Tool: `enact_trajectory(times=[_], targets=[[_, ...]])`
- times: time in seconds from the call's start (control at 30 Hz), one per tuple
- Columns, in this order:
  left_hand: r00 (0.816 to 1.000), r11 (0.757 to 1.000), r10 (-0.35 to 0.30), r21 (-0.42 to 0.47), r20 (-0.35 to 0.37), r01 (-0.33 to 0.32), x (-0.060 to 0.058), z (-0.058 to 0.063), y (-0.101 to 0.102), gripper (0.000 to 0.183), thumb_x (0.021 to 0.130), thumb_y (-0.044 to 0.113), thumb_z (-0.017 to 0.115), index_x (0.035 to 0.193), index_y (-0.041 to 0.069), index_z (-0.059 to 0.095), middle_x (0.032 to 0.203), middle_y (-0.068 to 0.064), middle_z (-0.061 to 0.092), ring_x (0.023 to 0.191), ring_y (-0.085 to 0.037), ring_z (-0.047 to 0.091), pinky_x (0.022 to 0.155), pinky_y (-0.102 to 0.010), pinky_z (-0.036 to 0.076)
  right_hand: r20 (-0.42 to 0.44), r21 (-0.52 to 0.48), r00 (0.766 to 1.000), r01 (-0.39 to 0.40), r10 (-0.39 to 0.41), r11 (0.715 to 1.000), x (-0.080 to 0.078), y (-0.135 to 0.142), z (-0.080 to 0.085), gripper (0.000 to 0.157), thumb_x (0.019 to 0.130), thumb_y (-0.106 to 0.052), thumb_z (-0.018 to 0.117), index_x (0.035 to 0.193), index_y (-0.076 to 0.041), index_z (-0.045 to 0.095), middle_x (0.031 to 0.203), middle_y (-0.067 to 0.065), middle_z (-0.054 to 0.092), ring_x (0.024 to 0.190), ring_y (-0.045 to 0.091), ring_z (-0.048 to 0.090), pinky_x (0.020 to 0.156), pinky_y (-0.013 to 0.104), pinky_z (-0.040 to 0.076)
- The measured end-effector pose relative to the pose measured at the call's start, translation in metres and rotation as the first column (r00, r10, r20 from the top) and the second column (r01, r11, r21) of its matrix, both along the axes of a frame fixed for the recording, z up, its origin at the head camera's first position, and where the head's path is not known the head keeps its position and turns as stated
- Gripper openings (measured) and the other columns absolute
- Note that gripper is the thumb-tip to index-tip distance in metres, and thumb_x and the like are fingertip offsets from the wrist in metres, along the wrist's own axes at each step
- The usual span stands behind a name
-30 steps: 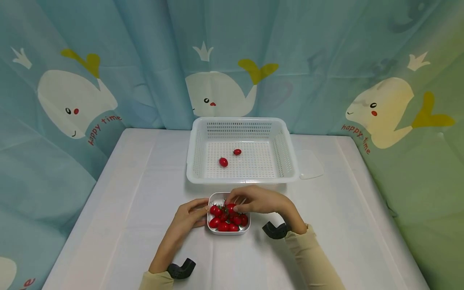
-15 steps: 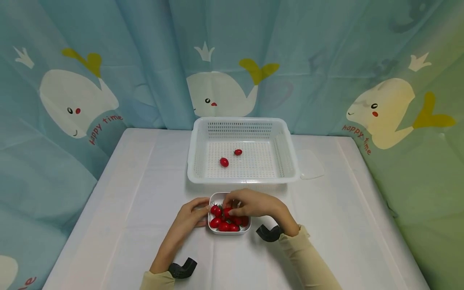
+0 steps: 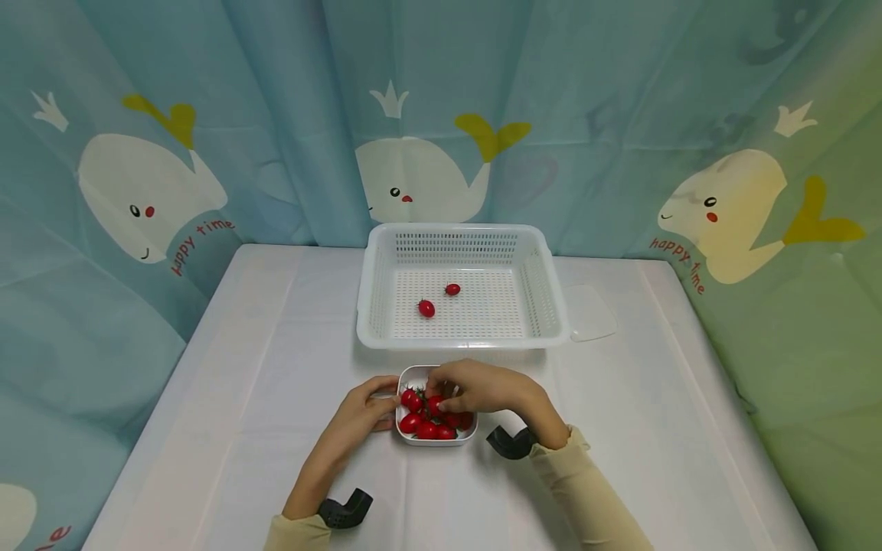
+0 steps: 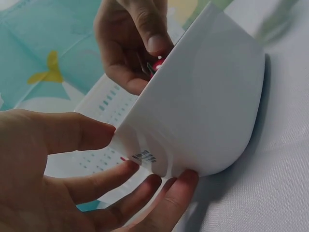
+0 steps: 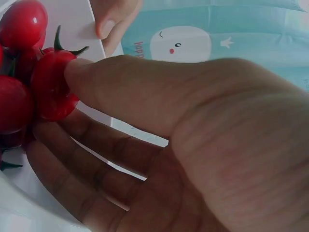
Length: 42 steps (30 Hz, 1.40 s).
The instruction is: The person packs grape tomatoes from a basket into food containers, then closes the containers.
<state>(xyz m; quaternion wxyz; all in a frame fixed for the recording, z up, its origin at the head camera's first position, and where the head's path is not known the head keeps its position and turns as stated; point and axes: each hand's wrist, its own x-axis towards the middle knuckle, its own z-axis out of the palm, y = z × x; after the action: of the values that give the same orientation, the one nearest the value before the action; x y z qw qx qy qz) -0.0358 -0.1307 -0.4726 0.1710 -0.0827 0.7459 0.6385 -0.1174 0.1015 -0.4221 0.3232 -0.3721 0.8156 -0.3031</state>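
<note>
A small white container (image 3: 434, 442) full of red cherry tomatoes (image 3: 410, 423) stands in front of the basket. My left hand (image 3: 354, 412) rests its thumb and fingertips against the container's outer left wall, and in the left wrist view the fingers lie fairly straight on that white wall (image 4: 203, 92). Over the container's right side reaches my right hand (image 3: 485, 385). Its thumb and fingers pinch one cherry tomato (image 5: 53, 89) with a green stem, among the other tomatoes. In the head view this hand covers part of the pile.
Behind the container, a white perforated plastic basket (image 3: 462, 343) holds two cherry tomatoes, one nearer (image 3: 426, 308) and one farther back (image 3: 452, 289). A clear, thin sheet or lid (image 3: 594, 315) lies right of it. A whale-print curtain (image 3: 276, 153) hangs around the white-covered table (image 3: 276, 329).
My right hand has shifted slightly left and lower over the container since a second ago, and the tomato at its fingertips with it. My left hand stays at the container's wall.
</note>
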Motion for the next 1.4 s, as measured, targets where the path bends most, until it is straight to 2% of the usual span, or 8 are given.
enact_trajectory(times=[0.27,0.43,0.8,1.1,1.23,1.4], targets=[[1.000,1.000,-0.013,0.020,0.000,0.013,0.000,-0.004,-0.002,0.044,0.101,0.014,0.062,0.143,0.001,0.058,0.142,-0.021,0.061,0.115,-0.025,0.068,0.088,-0.035,0.064,-0.049,0.009,0.999,-0.005,0.005,1.000,-0.002,0.003,0.006,0.014,0.096,-0.006,0.071,0.110,-0.011,0.071,0.102,-0.003,0.072,0.097,0.012,0.067,0.090,0.025,0.057],[1.000,1.000,-0.014,0.022,-0.008,0.015,0.000,-0.006,-0.002,0.043,0.102,0.014,0.062,0.143,0.003,0.059,0.142,-0.020,0.062,0.114,-0.023,0.068,0.088,-0.035,0.064,-0.046,-0.004,0.999,-0.002,0.002,1.000,-0.004,0.007,0.012,0.016,0.097,-0.005,0.069,0.113,-0.007,0.070,0.103,0.000,0.072,0.098,0.015,0.068,0.090,0.028,0.057],[1.000,1.000,-0.009,0.017,-0.011,0.009,-0.001,-0.009,-0.002,0.042,0.101,0.012,0.063,0.142,0.002,0.059,0.140,-0.019,0.063,0.112,-0.022,0.068,0.088,-0.035,0.064,-0.034,-0.010,0.999,-0.006,0.006,1.000,-0.015,0.011,0.030,0.018,0.098,-0.009,0.069,0.116,-0.008,0.071,0.105,-0.003,0.072,0.100,0.014,0.069,0.089,0.026,0.057],[1.000,1.000,0.000,0.008,-0.008,0.000,-0.002,-0.009,-0.002,0.042,0.101,0.013,0.064,0.142,0.004,0.060,0.139,-0.018,0.064,0.115,-0.024,0.069,0.089,-0.038,0.064,-0.010,-0.026,1.000,-0.026,0.026,0.999,-0.036,0.015,0.052,0.023,0.101,-0.013,0.066,0.124,-0.013,0.069,0.121,0.006,0.072,0.109,0.016,0.068,0.098,0.032,0.058],[1.000,1.000,-0.004,0.013,-0.010,0.004,-0.002,-0.010,-0.003,0.043,0.101,0.013,0.064,0.142,0.003,0.060,0.139,-0.018,0.063,0.115,-0.024,0.068,0.090,-0.038,0.064,0.024,-0.032,0.999,-0.023,0.024,0.999,-0.053,0.017,0.056,0.025,0.101,-0.014,0.067,0.126,-0.015,0.069,0.123,0.005,0.071,0.111,0.016,0.068,0.099,0.032,0.059],[1.000,1.000,-0.016,0.010,-0.023,0.017,-0.002,-0.011,-0.003,0.043,0.101,0.013,0.063,0.143,0.001,0.058,0.140,-0.021,0.062,0.116,-0.025,0.068,0.088,-0.036,0.064,0.051,-0.037,0.998,-0.039,0.041,0.999,-0.076,0.020,0.060,0.031,0.100,-0.014,0.067,0.130,-0.011,0.067,0.126,0.009,0.070,0.113,0.017,0.069,0.101,0.033,0.058]])
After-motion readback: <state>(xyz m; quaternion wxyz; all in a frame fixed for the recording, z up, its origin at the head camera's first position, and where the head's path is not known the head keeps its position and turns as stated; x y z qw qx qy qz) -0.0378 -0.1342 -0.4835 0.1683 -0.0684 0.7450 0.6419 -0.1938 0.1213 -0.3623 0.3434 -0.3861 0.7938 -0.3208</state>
